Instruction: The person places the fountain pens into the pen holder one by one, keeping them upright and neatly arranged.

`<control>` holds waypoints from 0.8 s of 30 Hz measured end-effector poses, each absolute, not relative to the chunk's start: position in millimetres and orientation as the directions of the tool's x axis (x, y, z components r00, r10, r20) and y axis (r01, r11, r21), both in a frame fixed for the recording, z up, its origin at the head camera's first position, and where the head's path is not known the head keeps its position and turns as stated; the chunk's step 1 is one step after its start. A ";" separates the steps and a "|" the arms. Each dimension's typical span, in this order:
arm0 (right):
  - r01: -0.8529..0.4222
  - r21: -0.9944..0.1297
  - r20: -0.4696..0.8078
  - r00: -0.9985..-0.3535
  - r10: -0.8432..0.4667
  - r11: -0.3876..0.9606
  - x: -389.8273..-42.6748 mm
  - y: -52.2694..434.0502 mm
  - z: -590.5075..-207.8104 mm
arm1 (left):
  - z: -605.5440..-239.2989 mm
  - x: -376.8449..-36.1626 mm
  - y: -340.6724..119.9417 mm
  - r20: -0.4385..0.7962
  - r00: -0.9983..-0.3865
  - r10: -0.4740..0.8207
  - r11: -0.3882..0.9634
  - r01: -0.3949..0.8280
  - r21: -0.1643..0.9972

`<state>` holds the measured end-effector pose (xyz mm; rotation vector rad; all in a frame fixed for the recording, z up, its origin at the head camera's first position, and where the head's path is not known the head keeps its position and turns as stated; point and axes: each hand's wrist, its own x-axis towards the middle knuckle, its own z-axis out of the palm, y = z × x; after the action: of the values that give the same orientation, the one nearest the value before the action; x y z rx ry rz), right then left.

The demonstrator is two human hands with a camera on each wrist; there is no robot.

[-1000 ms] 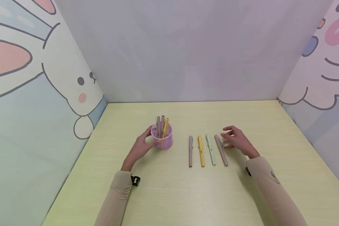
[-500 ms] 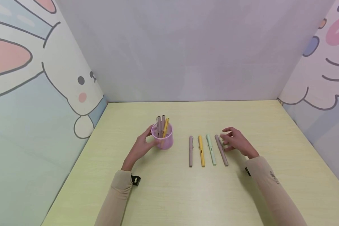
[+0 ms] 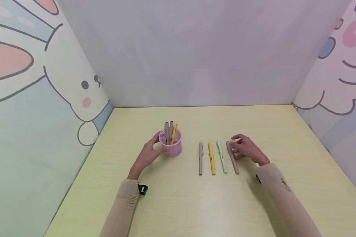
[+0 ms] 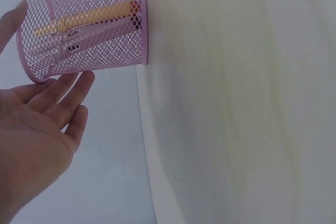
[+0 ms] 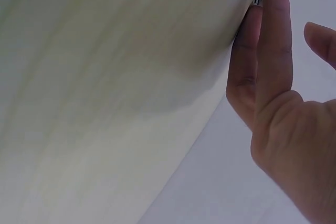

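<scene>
My left hand holds a pink-purple mesh pen holder by its side, thumb and fingers on opposite sides near the rim. Inside it stand two mauve pens and a yellow pen. To the right, four capped pens with clips lie in a loose row: a mauve pen, a yellow pen, a mint-green pen and a second mauve pen. My right hand is over the upper end of this last pen, fingertips right at its cap; in the right wrist view the fingers partly hide it.
The pale wood-look table meets a plain grey-lilac back wall. Side panels carry cartoon drawings, a rabbit on the left and a pig-nosed figure on the right. Both forearms wear beige sleeves.
My right hand has moved slightly left and down, so its fingertips now overlap the rightmost pen's cap. That pen's lower end has shifted slightly. The left hand and pen holder stay in place.
</scene>
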<state>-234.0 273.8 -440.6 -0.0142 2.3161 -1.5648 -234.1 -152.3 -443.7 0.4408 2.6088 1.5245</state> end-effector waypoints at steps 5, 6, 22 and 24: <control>0.176 -0.897 -0.277 -0.939 -0.204 0.405 -233.9 272.1 -440.3 | -444.2 -234.0 -152.3 0.081 -0.953 0.290 0.463 0.214 0.860; 0.180 -0.896 -0.280 -0.938 -0.203 0.405 -234.2 271.8 -440.6 | -444.2 -233.9 -152.3 0.086 -0.953 0.292 0.462 0.219 0.860; 0.163 -0.870 -0.290 -0.932 -0.216 0.465 -236.4 267.9 -442.8 | -443.7 -233.0 -152.4 0.090 -0.952 0.291 0.463 0.223 0.858; 0.162 -0.867 -0.291 -0.932 -0.215 0.471 -236.6 267.3 -442.8 | -444.5 -233.3 -152.5 0.085 -0.954 0.286 0.466 0.216 0.858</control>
<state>-236.6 267.3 -442.8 -0.0446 2.3632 -1.4500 -233.3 -152.5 -444.5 0.4511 2.6291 1.5218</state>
